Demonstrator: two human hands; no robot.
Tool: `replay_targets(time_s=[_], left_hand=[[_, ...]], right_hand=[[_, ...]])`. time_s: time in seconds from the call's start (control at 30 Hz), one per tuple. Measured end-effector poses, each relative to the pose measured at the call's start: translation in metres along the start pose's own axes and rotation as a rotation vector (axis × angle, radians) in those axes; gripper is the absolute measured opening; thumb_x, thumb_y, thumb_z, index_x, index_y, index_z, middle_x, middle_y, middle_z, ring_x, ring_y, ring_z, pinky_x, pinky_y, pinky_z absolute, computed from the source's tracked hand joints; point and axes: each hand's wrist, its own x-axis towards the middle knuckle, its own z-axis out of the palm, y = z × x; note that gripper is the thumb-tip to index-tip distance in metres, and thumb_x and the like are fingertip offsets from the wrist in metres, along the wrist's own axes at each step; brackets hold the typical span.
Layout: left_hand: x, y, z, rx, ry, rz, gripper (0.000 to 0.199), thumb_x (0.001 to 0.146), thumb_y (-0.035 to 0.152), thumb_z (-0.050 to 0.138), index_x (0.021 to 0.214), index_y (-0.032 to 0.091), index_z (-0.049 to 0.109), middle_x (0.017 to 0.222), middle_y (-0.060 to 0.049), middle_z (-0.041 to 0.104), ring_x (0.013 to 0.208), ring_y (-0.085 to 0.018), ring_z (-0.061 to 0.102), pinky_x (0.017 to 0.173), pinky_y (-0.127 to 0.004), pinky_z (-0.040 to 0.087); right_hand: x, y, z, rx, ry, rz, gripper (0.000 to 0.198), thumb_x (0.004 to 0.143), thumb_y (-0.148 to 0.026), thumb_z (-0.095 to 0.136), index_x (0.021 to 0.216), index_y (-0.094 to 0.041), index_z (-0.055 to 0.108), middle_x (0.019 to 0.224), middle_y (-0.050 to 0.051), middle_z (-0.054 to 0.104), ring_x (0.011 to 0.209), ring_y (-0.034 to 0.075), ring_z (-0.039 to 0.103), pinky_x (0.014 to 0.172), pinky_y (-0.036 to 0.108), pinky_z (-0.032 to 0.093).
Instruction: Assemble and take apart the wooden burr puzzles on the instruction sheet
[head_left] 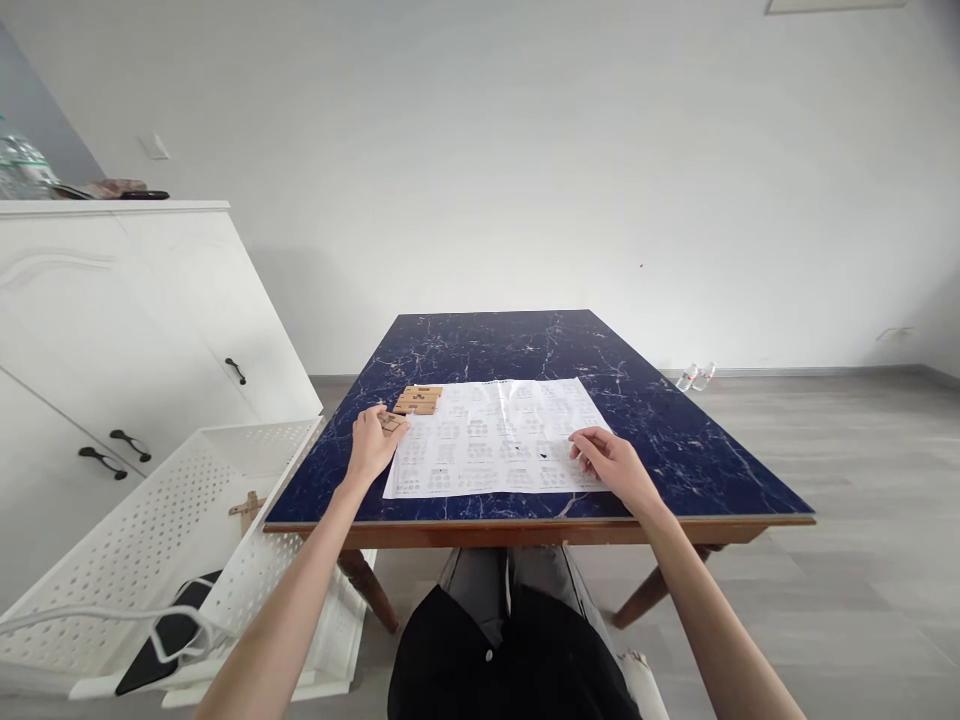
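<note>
My left hand [370, 444] is closed around a small flat wooden piece [391, 421] with dark marks, at the left edge of a printed paper sheet [465, 470]. Just beyond it, a group of similar light-brown wooden pieces [418, 400] lies close together at the sheet's far left corner. My right hand [609, 462] hovers over or rests on the right side of the sheet, its fingers loosely bent and apart, with nothing visible in them. Rows of small printed figures cover the paper. Two small dark spots [544, 457] show near its middle; I cannot tell whether they are printed or loose.
The sheet lies on a dark blue marbled table [495, 345] with a wooden edge. At the left, a white perforated basket [150, 520] holds a wooden cross-shaped item [247, 510], a black flat object [169, 635] and a white cable. White cabinets [142, 300] stand behind. Bottles [697, 377] are on the floor.
</note>
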Motion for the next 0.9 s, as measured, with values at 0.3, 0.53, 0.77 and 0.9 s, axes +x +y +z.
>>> replay_targets(time_s=[0.3, 0.53, 0.77, 0.9], left_hand=[[-0.007, 0.011, -0.003, -0.010, -0.056, 0.064, 0.058, 0.083, 0.047, 0.076, 0.130, 0.018, 0.058, 0.131, -0.017, 0.069, 0.124, -0.035, 0.066, 0.108, -0.047, 0.053], [-0.005, 0.050, -0.001, 0.140, -0.083, 0.206, 0.074, 0.089, 0.052, 0.068, 0.149, 0.015, 0.047, 0.161, -0.022, 0.046, 0.154, -0.041, 0.037, 0.127, -0.056, 0.029], [0.052, 0.085, 0.047, 0.293, -0.255, 0.082, 0.095, 0.090, 0.071, 0.050, 0.156, 0.003, 0.045, 0.159, -0.035, 0.048, 0.156, -0.059, 0.026, 0.124, -0.076, -0.003], [0.065, 0.084, 0.063, 0.339, -0.345, -0.017, 0.102, 0.088, 0.081, 0.038, 0.163, 0.011, 0.041, 0.163, -0.030, 0.047, 0.157, -0.059, 0.025, 0.122, -0.078, -0.010]], right_hand=[[0.001, -0.005, 0.000, 0.014, -0.021, -0.006, 0.051, 0.089, -0.072, 0.068, 0.091, -0.021, 0.069, 0.082, 0.006, 0.072, 0.060, 0.016, 0.058, 0.054, 0.029, 0.043], [0.001, -0.006, -0.001, 0.014, -0.030, -0.011, 0.050, 0.090, -0.072, 0.067, 0.092, -0.022, 0.069, 0.082, 0.006, 0.073, 0.060, 0.017, 0.058, 0.054, 0.029, 0.042], [0.000, -0.008, 0.000, -0.023, -0.019, -0.022, 0.053, 0.090, -0.075, 0.064, 0.090, -0.023, 0.069, 0.081, 0.007, 0.074, 0.061, 0.019, 0.060, 0.057, 0.031, 0.045], [0.001, -0.006, 0.000, -0.033, -0.015, -0.024, 0.052, 0.090, -0.075, 0.064, 0.091, -0.023, 0.070, 0.082, 0.007, 0.075, 0.060, 0.018, 0.061, 0.056, 0.030, 0.044]])
